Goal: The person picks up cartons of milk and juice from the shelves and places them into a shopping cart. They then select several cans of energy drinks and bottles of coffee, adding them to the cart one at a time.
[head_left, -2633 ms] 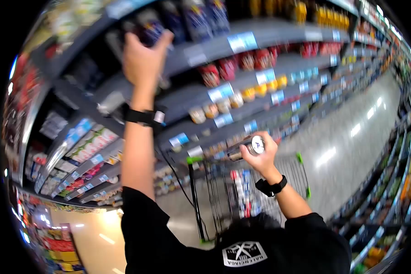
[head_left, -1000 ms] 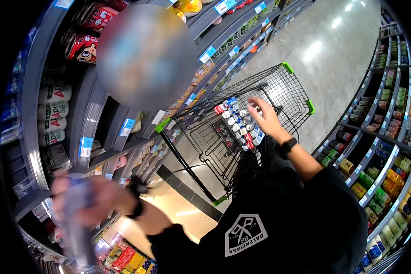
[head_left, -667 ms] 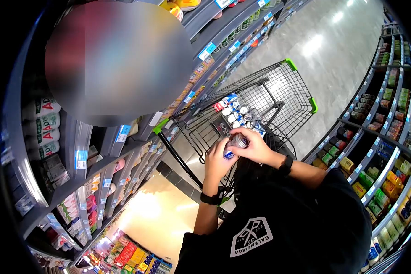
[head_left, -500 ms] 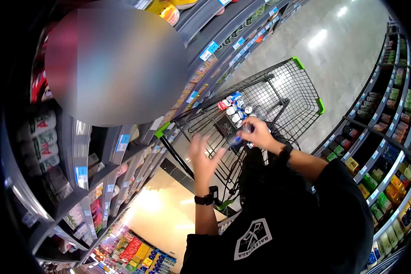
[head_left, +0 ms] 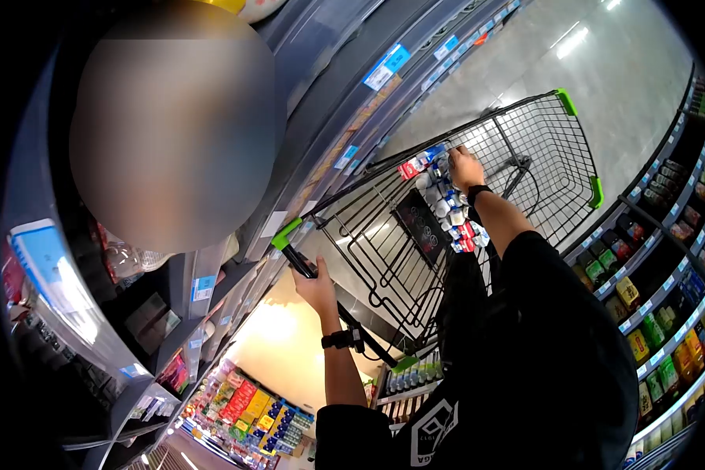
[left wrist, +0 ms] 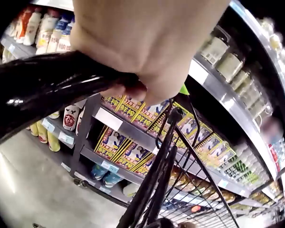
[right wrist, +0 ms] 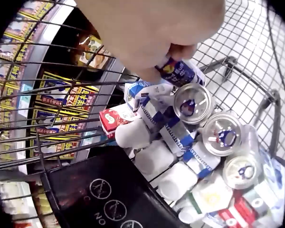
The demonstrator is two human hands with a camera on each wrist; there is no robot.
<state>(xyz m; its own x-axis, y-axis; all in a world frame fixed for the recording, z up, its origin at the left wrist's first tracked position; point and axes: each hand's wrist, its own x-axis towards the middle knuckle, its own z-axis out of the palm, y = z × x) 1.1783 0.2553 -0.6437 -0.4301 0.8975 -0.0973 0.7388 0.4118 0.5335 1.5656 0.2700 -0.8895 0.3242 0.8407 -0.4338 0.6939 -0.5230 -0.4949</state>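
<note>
My left hand (head_left: 317,290) grips the black handle bar (left wrist: 33,90) of a wire shopping cart (head_left: 552,149); in the left wrist view the hand is wrapped over the bar. Inside the cart, my right hand (head_left: 466,168) holds a purple-blue labelled container (right wrist: 180,73) by its side. It is low among the cart's goods, close beside a red-and-white carton (right wrist: 118,121). White-topped bottles (right wrist: 154,156) and clear round-ended containers (right wrist: 222,134) stand packed together there. My right fingers partly hide the label.
A black panel (right wrist: 104,190) with crossed-out symbols lies by the goods in the cart. Shelves with price tags (head_left: 386,66) run along the left, and more drink shelves (head_left: 674,352) curve along the right. Grey aisle floor (head_left: 603,94) shows ahead. A blurred disc covers the upper left.
My left hand took an item from the shelf, brought it to my right hand, then let go and took the cart handle. My right hand has moved forward, down into the goods in the cart.
</note>
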